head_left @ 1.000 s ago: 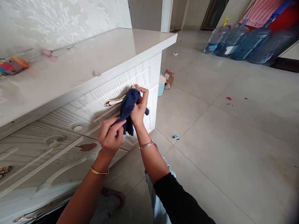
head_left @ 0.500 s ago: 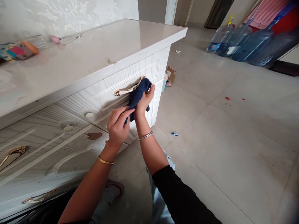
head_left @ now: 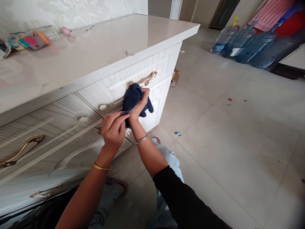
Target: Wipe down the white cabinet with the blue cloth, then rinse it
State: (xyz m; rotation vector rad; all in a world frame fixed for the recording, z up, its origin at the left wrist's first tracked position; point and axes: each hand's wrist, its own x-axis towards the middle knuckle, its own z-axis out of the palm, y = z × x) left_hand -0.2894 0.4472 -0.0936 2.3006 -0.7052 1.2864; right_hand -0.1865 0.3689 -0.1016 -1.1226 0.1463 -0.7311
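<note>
A dark blue cloth (head_left: pixel 131 98) is bunched against the left end of a gold drawer handle (head_left: pixel 151 79) on the white cabinet (head_left: pixel 164 92). My right hand (head_left: pixel 140 105) grips the cloth from the right side, fingers closed on it and partly hidden by its folds. The cloth's lower left edge is pinched between the thumb and fingers of my left hand (head_left: pixel 114 128). Loose folds hang below my right hand, and the handle's right end shows bare.
On the cabinet top (head_left: pixel 102 54) lie a colourful soft item (head_left: pixel 33 40) and a pink egg-shaped thing (head_left: pixel 66 31). White knobs (head_left: pixel 83 119) and another gold handle (head_left: pixel 22 151) project from the front. Large water bottles (head_left: pixel 256 46) stand at the far right; scraps lie on the tiled floor (head_left: pixel 233 143).
Both hands and the cloth have moved left along the handle, from its right end to its left end. The view has shifted slightly, with the cabinet now further right.
</note>
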